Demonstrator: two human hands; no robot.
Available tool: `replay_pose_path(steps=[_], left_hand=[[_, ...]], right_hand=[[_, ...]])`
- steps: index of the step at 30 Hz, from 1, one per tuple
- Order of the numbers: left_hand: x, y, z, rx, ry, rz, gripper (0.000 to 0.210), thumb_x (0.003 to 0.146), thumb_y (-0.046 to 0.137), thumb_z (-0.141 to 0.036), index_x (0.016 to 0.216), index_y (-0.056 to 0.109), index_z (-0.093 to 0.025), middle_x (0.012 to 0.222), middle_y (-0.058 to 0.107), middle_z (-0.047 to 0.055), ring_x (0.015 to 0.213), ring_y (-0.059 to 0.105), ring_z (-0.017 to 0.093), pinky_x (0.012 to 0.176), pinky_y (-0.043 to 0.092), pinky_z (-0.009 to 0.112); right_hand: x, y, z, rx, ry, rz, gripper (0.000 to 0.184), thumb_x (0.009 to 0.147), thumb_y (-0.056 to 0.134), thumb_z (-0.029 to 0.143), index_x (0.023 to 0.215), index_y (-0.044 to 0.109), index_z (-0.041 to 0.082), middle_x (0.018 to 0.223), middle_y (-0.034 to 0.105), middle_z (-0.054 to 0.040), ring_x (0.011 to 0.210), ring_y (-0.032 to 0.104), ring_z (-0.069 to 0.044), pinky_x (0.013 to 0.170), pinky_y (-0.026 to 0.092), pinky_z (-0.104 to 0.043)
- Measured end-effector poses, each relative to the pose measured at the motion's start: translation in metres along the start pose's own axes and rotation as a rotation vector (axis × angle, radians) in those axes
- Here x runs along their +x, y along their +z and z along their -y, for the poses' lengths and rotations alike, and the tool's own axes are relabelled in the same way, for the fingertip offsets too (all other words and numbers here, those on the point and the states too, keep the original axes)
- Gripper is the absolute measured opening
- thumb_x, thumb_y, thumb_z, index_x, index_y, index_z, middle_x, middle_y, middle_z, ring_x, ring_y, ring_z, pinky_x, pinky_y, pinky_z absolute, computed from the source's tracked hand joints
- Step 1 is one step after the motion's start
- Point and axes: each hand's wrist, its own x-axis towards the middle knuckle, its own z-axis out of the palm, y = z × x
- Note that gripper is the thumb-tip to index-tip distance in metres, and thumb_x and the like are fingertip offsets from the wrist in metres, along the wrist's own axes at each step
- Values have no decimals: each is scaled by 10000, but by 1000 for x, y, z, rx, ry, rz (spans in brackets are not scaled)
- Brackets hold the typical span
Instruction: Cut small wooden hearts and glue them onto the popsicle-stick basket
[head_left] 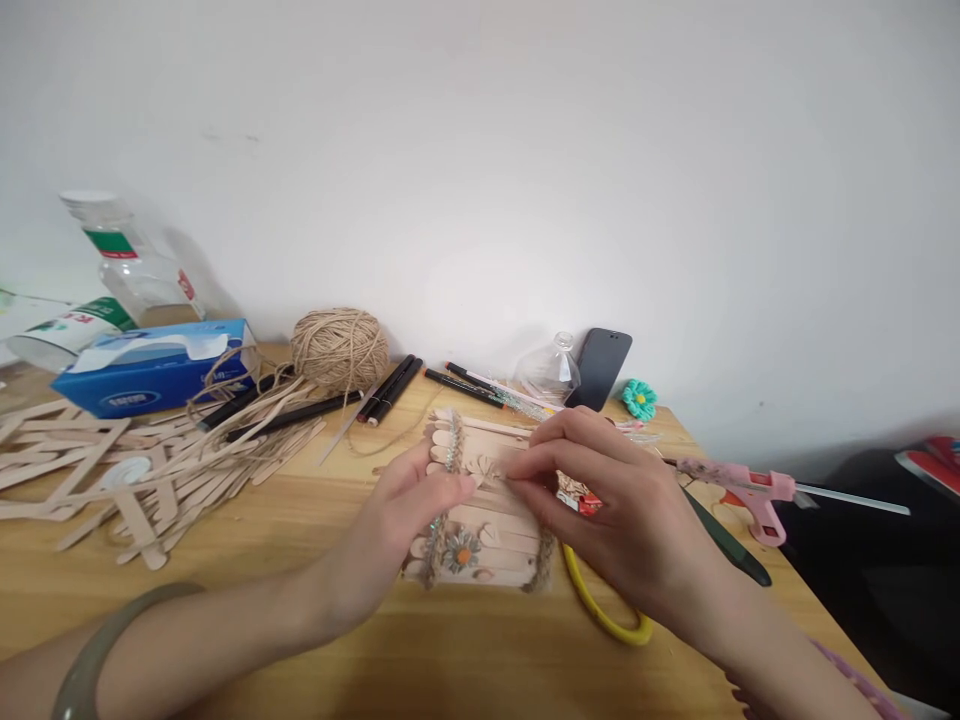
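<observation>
Two hands are met over a flat panel of pale wooden craft sticks [480, 520] lying on the tabletop [420, 660]. A small pale petal piece [486, 468] is pinched by the right hand [600, 500]; the panel's left edge is pressed by the left hand [405, 520], fingers together. A pink glue gun [739, 485] lies right of the panel.
</observation>
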Motion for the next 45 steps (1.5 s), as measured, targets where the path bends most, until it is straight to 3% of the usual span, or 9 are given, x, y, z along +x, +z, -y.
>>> replay_pose_path(steps=[7, 15, 26, 37, 45], left_hand=[[-2, 0, 0, 6, -27, -47, 61, 715, 644, -267, 759, 673, -237, 517, 580, -62, 435, 481, 86, 417, 376, 163], [0, -1, 2, 21, -22, -84, 109, 704, 645, -271, 799, 669, -223, 673, 681, -22, 647, 618, 157, 595, 489, 216], [0, 1, 2, -2, -24, -121, 46, 693, 664, -269, 696, 650, -225, 517, 604, -58, 467, 538, 114, 458, 418, 187], [1, 0, 2, 9, 27, -60, 66, 745, 617, -251, 776, 670, -229, 655, 674, -44, 615, 601, 122, 557, 473, 177], [0, 0, 3, 47, 23, -73, 101, 761, 589, -247, 829, 662, -230, 683, 683, -39, 669, 617, 144, 611, 493, 207]], right_hand=[[1, 4, -1, 40, -6, 3, 138, 830, 524, 76, 759, 595, 170, 755, 544, -26, 673, 504, -134, 611, 432, -279], [2, 4, 1, 18, -34, -3, 137, 834, 517, 75, 775, 604, 162, 761, 543, -33, 679, 502, -137, 602, 430, -277], [2, 5, 1, -89, -119, -33, 127, 859, 501, 115, 800, 603, 162, 767, 558, -48, 690, 498, -147, 605, 430, -283], [1, 5, -1, -250, -272, -27, 146, 869, 497, 111, 750, 575, 142, 734, 575, -64, 688, 484, -161, 622, 405, -313], [0, 4, -1, -288, -294, -1, 125, 873, 479, 93, 818, 585, 131, 773, 577, -78, 690, 464, -166, 628, 400, -319]])
